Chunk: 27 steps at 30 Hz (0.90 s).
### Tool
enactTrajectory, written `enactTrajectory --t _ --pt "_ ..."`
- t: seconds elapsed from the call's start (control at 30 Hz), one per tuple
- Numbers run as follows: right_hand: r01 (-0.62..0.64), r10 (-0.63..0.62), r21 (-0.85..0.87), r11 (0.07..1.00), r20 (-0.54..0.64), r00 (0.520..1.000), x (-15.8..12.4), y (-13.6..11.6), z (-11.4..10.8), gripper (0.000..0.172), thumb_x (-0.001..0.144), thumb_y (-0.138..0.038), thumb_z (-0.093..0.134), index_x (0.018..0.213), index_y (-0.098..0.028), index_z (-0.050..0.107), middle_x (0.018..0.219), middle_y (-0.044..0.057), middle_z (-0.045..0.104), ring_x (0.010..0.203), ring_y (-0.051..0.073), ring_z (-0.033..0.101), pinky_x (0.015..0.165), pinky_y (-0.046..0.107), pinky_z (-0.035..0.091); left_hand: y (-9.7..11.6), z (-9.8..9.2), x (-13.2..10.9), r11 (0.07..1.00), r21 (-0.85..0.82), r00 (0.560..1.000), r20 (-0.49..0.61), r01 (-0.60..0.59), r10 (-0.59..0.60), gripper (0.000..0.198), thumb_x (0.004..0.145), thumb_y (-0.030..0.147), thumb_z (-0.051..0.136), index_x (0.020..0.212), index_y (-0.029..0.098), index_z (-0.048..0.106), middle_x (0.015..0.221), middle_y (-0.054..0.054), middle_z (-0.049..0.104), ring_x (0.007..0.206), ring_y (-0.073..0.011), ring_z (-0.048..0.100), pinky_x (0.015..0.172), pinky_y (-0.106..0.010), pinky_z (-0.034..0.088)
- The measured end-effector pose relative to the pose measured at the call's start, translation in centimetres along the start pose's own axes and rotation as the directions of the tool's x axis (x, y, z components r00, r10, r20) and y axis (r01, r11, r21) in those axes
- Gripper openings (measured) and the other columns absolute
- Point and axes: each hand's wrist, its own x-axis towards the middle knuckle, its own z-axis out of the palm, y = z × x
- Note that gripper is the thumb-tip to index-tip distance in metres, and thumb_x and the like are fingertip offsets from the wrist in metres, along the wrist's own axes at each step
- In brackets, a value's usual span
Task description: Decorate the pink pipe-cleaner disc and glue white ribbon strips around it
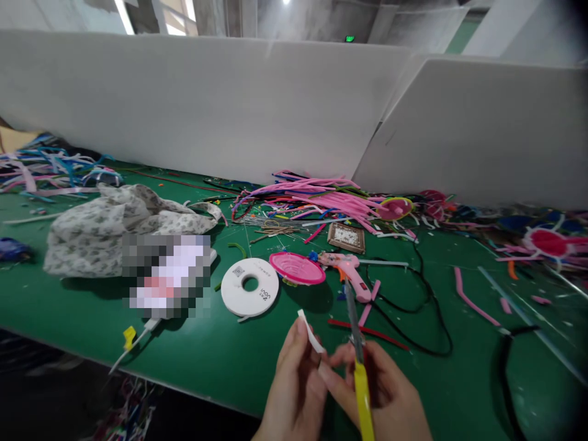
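Observation:
Near the front edge of the table, my left hand (290,384) is closed, pinching a short white strip (311,332) between its fingers. My right hand (395,397) is wrapped round a pair of scissors (362,395) with a yellow handle, its blades pointing up and away from me. The fingertips of both hands meet at the lower end of the strip. Beyond them lie a white spool (235,296) marked with print, a pink oval disc (297,268) and a pink glue gun (353,275).
A pile of pink pipe cleaners (316,199) lies against the grey partition (206,104). To the left are a patterned cloth bag (87,233) and a blurred-out phone (174,275) on a cable. A black cord (441,312) loops at right, among scattered scraps on the green table (220,361).

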Motion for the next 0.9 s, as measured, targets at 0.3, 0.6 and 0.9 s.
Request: enactTrajectory --t 0.3,0.6,0.9 --pt "-0.057 0.081 0.229 0.972 -0.094 0.992 1.3 -1.0 2.0 0.04 0.045 -0.023 0.084 0.076 -0.019 0.058 0.069 0.0 0.063 0.056 0.014 0.057 0.053 0.023 0.051 -0.3 -0.1 -0.6 0.987 0.162 1.0 0.012 0.005 -0.007 0.026 0.069 0.028 0.076 0.087 0.019 0.06 0.076 -0.004 0.068 0.075 -0.0194 0.068 0.071 -0.03 0.053" --pt "-0.216 0.113 0.486 0.847 0.233 0.966 1.2 -2.0 0.8 0.043 0.046 -0.02 0.086 0.072 -0.019 0.052 0.063 -0.003 0.059 0.055 0.011 0.057 0.05 0.02 0.047 2.7 -1.5 -0.9 0.924 0.373 0.918 0.389 -0.083 -0.074 0.025 0.062 0.032 0.081 0.079 0.016 0.073 0.07 -0.003 0.067 0.065 -0.0109 0.061 0.063 -0.021 0.049" --pt "-0.345 0.142 0.496 0.797 0.402 0.905 -0.2 -3.6 1.9 0.046 0.052 -0.037 0.085 0.073 -0.018 0.048 0.06 -0.002 0.061 0.051 0.011 0.059 0.045 0.018 0.044 4.9 -2.6 -0.4 0.8 0.532 0.786 0.605 -0.277 -0.131 0.02 0.063 0.033 0.08 0.076 0.019 0.076 0.069 0.001 0.053 0.054 -0.0076 0.056 0.051 -0.021 0.049"
